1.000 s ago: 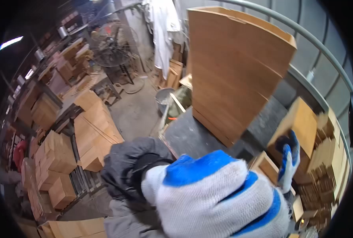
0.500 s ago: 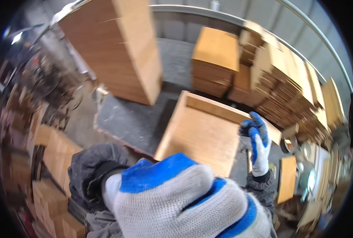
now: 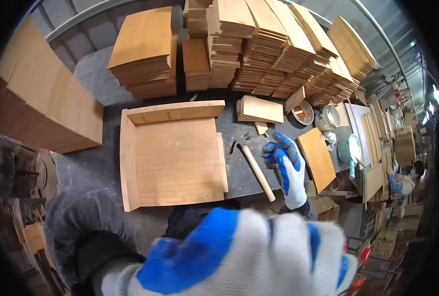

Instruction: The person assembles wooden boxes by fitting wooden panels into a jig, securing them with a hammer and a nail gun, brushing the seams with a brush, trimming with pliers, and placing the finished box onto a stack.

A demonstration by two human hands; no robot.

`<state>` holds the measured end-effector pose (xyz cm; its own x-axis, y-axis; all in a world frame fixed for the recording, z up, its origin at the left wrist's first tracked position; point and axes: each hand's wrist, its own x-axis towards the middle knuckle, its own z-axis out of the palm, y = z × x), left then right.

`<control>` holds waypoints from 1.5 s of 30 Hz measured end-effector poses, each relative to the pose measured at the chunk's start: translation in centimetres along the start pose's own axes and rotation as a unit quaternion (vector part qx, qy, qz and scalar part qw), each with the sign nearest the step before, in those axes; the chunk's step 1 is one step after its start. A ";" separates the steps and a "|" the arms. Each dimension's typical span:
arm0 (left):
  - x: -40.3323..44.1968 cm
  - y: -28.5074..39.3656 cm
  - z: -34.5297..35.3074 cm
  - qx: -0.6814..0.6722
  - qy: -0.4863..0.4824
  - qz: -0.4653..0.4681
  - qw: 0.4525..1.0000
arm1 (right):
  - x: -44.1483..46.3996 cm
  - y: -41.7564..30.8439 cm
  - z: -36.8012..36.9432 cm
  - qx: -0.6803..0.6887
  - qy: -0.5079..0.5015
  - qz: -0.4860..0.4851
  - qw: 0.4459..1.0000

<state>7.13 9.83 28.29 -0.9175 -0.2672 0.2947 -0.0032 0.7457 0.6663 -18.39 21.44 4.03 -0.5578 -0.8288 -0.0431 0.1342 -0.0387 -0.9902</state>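
Wooden drawer flat on bench, hammer beside it, both hands gloved

The drawer (image 3: 177,160) lies flat on the dark bench (image 3: 236,172), directly in front of the person. Raised walls stand along its left and far edges; a thin strip of wood (image 3: 222,163) runs along its right edge.

The left hand (image 3: 251,254), in a white knit glove with a blue coating, is raised close to the camera, nearer the viewer than the drawer. Its fingers are bent inward; blur and angle hide the fingertips, so any grip cannot be determined.

The right hand (image 3: 289,170), gloved alike, is to the right of the hammer (image 3: 257,172). Its fingers are partly curled. Whether anything small is pinched between them cannot be told. The hammer lies between drawer and hand, head pointing away from the person.

A loose board (image 3: 317,160) lies just beyond the right hand. Past the hammer sits a short stack of wood pieces (image 3: 261,110), with a bowl (image 3: 311,116) and a small bucket (image 3: 323,121) to its right. Stacked boards (image 3: 278,54) line the back of the bench. A tall box (image 3: 47,93) stands at the left. Another person (image 3: 399,183) is visible, well apart, at far right.
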 end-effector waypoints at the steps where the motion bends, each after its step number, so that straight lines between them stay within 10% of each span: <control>1: -0.4 -1.1 0.0 -0.002 0.005 -0.009 1.000 | 0.1 0.3 0.3 0.001 -0.003 0.001 1.000; 9: -3.9 -3.0 -0.4 0.046 0.075 -0.131 0.987 | 2.2 0.9 5.8 0.007 -0.042 -0.002 0.999; 20: 0.4 -5.4 0.5 0.036 0.121 0.012 0.992 | 3.2 -0.6 5.9 -0.001 -0.017 0.008 1.000; 27: -4.4 -5.8 -0.2 0.113 0.136 -0.124 0.976 | 1.6 2.1 8.9 -0.032 -0.035 0.043 0.998; 45: -4.2 -5.8 0.2 0.164 0.191 -0.018 0.968 | -2.3 3.5 6.2 -0.062 0.030 0.034 0.997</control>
<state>10.95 6.76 23.07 -0.7007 -0.4552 0.5493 -0.2155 0.8691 0.4453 -11.59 19.75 1.49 -0.5995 -0.7920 -0.1156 0.0733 0.0895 -0.9933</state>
